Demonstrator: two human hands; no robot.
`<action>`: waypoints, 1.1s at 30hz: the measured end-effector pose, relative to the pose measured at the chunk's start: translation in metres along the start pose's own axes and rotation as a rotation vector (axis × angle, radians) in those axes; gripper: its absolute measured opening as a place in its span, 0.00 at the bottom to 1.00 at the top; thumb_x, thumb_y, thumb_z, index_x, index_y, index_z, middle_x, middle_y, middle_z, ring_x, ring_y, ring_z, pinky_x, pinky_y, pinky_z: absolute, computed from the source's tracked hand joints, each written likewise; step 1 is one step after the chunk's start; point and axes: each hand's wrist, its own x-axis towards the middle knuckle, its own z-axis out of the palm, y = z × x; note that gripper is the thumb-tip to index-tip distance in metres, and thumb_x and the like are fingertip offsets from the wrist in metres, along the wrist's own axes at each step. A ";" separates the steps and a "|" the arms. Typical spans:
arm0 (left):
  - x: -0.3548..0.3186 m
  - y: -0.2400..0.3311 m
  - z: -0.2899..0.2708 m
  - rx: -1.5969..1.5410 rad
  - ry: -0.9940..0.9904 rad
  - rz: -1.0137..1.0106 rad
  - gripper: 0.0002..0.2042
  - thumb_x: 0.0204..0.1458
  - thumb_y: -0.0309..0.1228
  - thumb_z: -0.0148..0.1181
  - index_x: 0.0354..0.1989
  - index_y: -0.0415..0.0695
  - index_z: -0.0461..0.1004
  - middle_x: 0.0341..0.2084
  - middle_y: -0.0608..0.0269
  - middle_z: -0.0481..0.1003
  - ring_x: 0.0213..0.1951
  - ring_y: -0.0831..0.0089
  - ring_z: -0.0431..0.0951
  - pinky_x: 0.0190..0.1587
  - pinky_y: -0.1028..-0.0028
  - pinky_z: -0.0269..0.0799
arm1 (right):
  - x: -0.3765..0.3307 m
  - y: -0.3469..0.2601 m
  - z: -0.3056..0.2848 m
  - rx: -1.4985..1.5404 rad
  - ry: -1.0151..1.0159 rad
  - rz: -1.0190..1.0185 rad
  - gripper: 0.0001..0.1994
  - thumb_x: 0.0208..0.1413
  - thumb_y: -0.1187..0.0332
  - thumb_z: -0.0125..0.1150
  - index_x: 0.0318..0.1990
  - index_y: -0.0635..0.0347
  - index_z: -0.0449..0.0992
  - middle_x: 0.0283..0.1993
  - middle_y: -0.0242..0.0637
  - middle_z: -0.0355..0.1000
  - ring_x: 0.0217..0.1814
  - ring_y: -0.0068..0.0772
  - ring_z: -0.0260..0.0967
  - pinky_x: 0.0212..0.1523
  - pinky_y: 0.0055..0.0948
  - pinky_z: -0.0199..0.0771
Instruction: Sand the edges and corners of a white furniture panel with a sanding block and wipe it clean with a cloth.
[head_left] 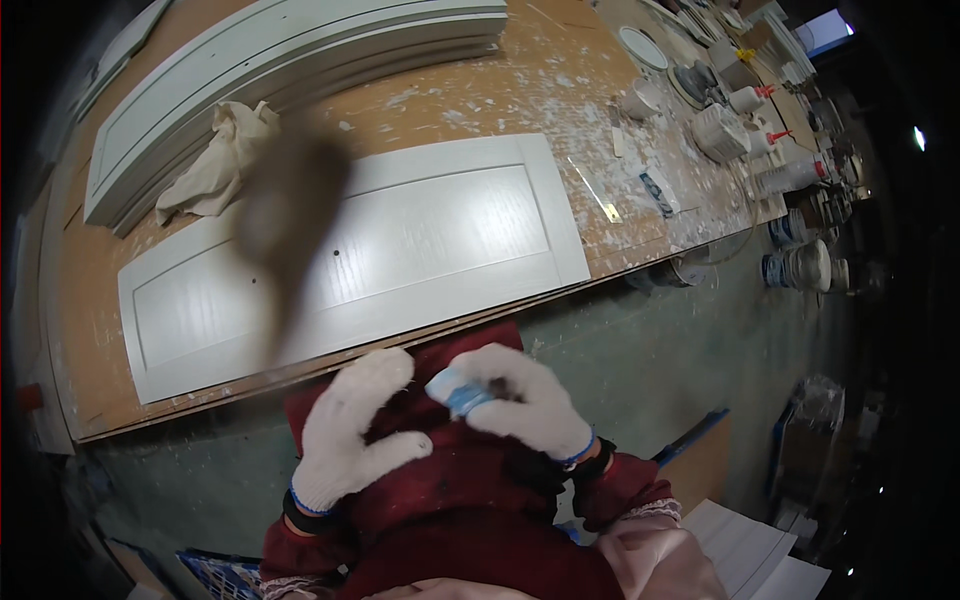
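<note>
Both my hands wear white knit gloves and are held close in front of my dark red apron. My right hand [525,405] grips a small light-blue object [458,393], which pokes out toward the left. My left hand [355,435] is beside it with fingers spread, its fingertips near the blue object and holding nothing. Just beyond the hands, a white panelled cabinet door [440,225] lies flat on the brown workbench [480,95]. A dark blurred smear [285,215] covers part of the door in the picture.
A crumpled cream rag [215,155] lies on stacked white doors [290,50] at the back left. Jars, white tubs and squeeze bottles [735,125] crowd the bench's right end. Paint cans [800,265] stand on the green floor. White boards [745,550] lie at lower right.
</note>
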 end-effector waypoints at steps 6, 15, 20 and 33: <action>0.007 -0.009 -0.030 0.570 0.164 -0.212 0.27 0.40 0.36 0.69 0.49 0.34 0.72 0.47 0.50 0.73 0.52 0.48 0.71 0.52 0.58 0.68 | -0.009 -0.041 -0.053 -0.500 0.624 -0.156 0.18 0.55 0.77 0.55 0.55 0.67 0.69 0.47 0.39 0.73 0.43 0.26 0.72 0.43 0.25 0.72; 0.008 -0.043 -0.034 0.747 0.344 -0.037 0.30 0.35 0.41 0.70 0.49 0.38 0.73 0.38 0.54 0.73 0.40 0.55 0.73 0.44 0.62 0.68 | 0.032 -0.071 -0.076 -1.342 0.596 -0.422 0.19 0.51 0.71 0.57 0.52 0.58 0.75 0.34 0.45 0.71 0.35 0.42 0.70 0.38 0.35 0.70; 0.010 -0.046 -0.036 0.728 0.355 -0.012 0.31 0.37 0.46 0.69 0.50 0.41 0.74 0.36 0.57 0.74 0.38 0.59 0.72 0.41 0.64 0.69 | 0.042 -0.075 -0.072 -1.386 0.555 -0.437 0.18 0.50 0.71 0.57 0.51 0.57 0.76 0.33 0.44 0.71 0.35 0.43 0.71 0.37 0.36 0.71; 0.006 -0.049 -0.036 0.746 0.376 0.020 0.31 0.36 0.47 0.69 0.50 0.42 0.75 0.35 0.58 0.74 0.37 0.60 0.73 0.40 0.65 0.69 | 0.044 -0.086 -0.071 -1.396 0.548 -0.344 0.18 0.49 0.71 0.57 0.50 0.55 0.76 0.32 0.43 0.72 0.36 0.43 0.72 0.38 0.36 0.71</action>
